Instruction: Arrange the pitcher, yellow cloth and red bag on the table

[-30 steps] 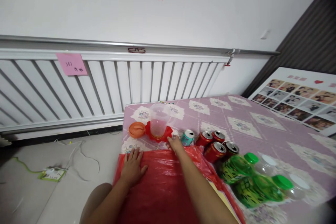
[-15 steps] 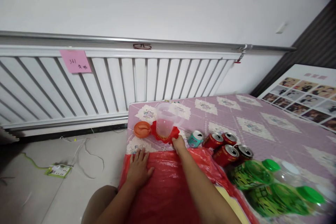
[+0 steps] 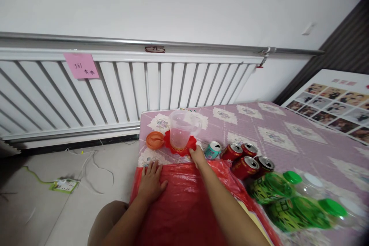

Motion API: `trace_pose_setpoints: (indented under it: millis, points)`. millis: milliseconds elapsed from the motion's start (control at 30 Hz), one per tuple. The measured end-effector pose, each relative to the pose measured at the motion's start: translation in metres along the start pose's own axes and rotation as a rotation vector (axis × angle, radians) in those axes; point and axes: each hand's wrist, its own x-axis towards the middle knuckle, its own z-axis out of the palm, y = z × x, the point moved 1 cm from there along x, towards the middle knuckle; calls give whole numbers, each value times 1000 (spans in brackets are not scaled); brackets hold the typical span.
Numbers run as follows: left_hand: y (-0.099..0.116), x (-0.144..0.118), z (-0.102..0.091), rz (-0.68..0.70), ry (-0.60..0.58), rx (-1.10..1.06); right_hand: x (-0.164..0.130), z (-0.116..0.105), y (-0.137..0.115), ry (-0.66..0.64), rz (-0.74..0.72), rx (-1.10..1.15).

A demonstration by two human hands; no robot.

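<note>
Two hands work at the near edge of the desk (image 3: 288, 130), both on or beside a shiny red plastic sheet (image 3: 184, 203) that drapes over that edge toward the person. The left hand (image 3: 152, 181) lies flat on the sheet with fingers spread, gripping nothing. The right hand (image 3: 198, 156) reaches to the sheet's far border, fingertips at the rim of a red saucer (image 3: 180, 149); whether it pinches anything there I cannot tell. The sheet looks thin, soft and slippery, likely to crinkle and slide over the cloth, so its edges or corners seem the sensible places to take hold. On the saucer stands a clear plastic jug (image 3: 181, 130), light and easy to tip by the look of it, with an orange lid (image 3: 155, 140) just beside it on the left. To the right lie a teal can (image 3: 213, 150) and a cluster of red cans (image 3: 245, 157), then green-capped bottles (image 3: 285, 196) on their sides. A white radiator (image 3: 115, 92) runs along the wall behind.
</note>
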Motion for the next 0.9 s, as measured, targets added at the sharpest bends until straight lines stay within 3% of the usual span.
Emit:
trace_pose_setpoints:
  millis: [300, 633, 900]
  points:
    - [-4, -3, 0, 23, 38, 13, -46, -11, 11, 5, -16, 101]
    - [-9, -12, -8, 54, 36, -27, -167, -23, 67, -21, -1, 145]
    - [-21, -11, -17, 89, 141, -113, -249, -27, 113, -26, 99, 66]
